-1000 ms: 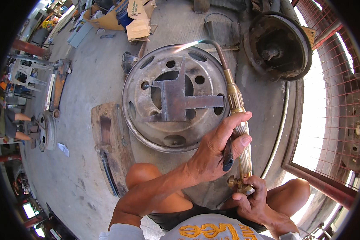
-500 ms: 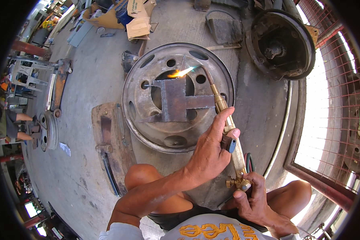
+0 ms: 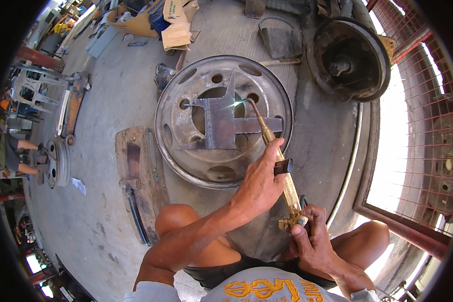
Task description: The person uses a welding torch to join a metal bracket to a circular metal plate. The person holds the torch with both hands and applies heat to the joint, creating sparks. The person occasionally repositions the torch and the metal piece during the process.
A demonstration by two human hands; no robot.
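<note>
My left hand (image 3: 260, 187) is wrapped round the body of a brass gas torch (image 3: 290, 194), with a small dark lighter-like piece (image 3: 284, 166) also between its fingers. At the torch's rear valves, my right hand (image 3: 314, 239) pinches a knob; its fingertips partly hide the fitting. The bent copper tip ends in a short bluish-white flame (image 3: 239, 102). That flame reaches the right edge of a flat, rusty steel plate (image 3: 220, 121) cut with arms. Beneath the plate lies a large steel wheel rim (image 3: 186, 168), flat on the floor.
Left of the rim, a hammer (image 3: 133, 201) rests on a worn wooden block (image 3: 153, 196). A brake drum (image 3: 345, 55) stands at far right beside a red mesh fence (image 3: 407, 100). Cardboard boxes (image 3: 176, 38) lie at the back. Another person's legs (image 3: 25, 156) show far left.
The long orange-yellow flame has shrunk to a short bluish-white one. The torch tip has come down and slightly left, to the plate's edge.
</note>
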